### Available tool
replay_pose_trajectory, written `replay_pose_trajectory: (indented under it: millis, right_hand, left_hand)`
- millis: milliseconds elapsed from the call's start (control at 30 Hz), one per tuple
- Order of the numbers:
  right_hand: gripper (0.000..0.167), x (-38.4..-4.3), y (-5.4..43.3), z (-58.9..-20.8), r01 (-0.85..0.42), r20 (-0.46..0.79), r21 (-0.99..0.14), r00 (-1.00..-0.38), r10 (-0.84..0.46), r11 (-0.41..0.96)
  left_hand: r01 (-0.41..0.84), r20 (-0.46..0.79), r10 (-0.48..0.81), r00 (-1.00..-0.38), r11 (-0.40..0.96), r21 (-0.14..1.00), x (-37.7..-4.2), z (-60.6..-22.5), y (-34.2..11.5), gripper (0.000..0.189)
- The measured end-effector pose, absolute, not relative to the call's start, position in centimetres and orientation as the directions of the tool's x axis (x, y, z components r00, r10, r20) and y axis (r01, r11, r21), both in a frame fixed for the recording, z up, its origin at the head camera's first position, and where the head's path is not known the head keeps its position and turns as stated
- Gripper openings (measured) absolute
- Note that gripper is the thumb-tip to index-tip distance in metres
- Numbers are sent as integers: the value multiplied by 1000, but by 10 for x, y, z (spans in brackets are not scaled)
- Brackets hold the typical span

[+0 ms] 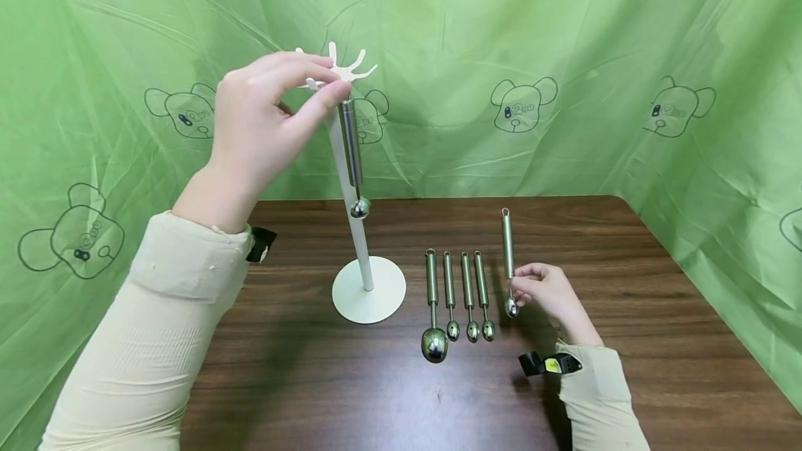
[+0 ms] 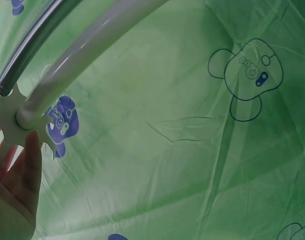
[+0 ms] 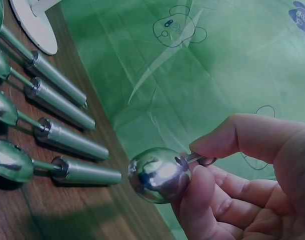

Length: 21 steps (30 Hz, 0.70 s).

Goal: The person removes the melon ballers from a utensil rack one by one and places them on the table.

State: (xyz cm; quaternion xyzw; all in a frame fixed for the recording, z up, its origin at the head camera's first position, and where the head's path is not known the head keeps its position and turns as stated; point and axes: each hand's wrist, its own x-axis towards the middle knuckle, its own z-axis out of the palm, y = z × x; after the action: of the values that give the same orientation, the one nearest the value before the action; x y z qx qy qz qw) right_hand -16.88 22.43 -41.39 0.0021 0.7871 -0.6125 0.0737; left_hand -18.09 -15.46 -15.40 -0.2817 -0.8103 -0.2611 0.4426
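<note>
At the top of a white hook stand point(image 1: 357, 228), my left hand point(image 1: 269, 106) pinches the hooked top plate point(image 2: 10, 117) between thumb and fingers. A steel melon baller point(image 1: 351, 145) hangs from that plate beside the pole, its scoop downward. My right hand point(image 1: 551, 298) pinches another melon baller point(image 1: 507, 249) by its thin neck, the handle pointing away and up. In the right wrist view its shiny round scoop point(image 3: 160, 175) shows just ahead of the thumb and forefinger.
Several steel scoops lie side by side between the stand and my right hand, among them a large one point(image 1: 434, 343) nearest the stand and a small one point(image 1: 481, 284) nearest the hand. The brown wooden table point(image 1: 626, 256) is backed by green cloth point(image 1: 438, 19) with bear drawings.
</note>
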Motion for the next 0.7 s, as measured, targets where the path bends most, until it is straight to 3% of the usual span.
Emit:
replay_pose_trajectory:
  millis: [267, 700]
  right_hand:
    - [28, -169, 227, -420, 138, -172, -956, -979, -111, 260]
    - [24, -168, 226, -426, 194, -235, -929, -967, -97, 317]
  left_hand:
    - [693, 896, 231, -378, 712, 109, -183, -156, -153, 25]
    - [657, 912, 200, -358, 748, 94, -184, -161, -151, 34]
